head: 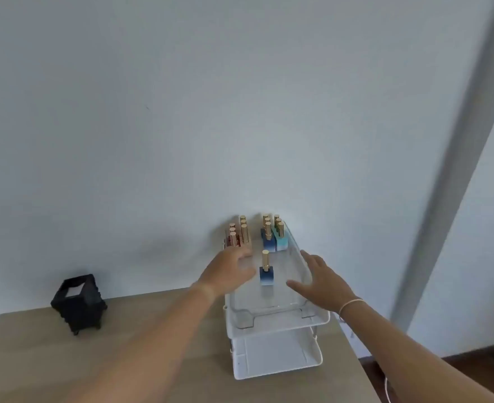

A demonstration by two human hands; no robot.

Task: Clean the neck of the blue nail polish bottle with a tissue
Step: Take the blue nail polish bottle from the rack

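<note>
A blue nail polish bottle with a gold cap stands upright, alone, in the front part of a clear tray on top of a white tiered rack. My left hand hovers just left of the bottle, fingers loosely extended and blurred, holding nothing. My right hand is spread open to the right of the bottle, over the tray's right rim. A black tissue holder with white tissue showing at its top stands on the table at the left.
Several more gold-capped bottles, pink ones and blue and teal ones, stand at the tray's back against the wall. The wooden table extends left and forward. Its right edge drops to a dark floor.
</note>
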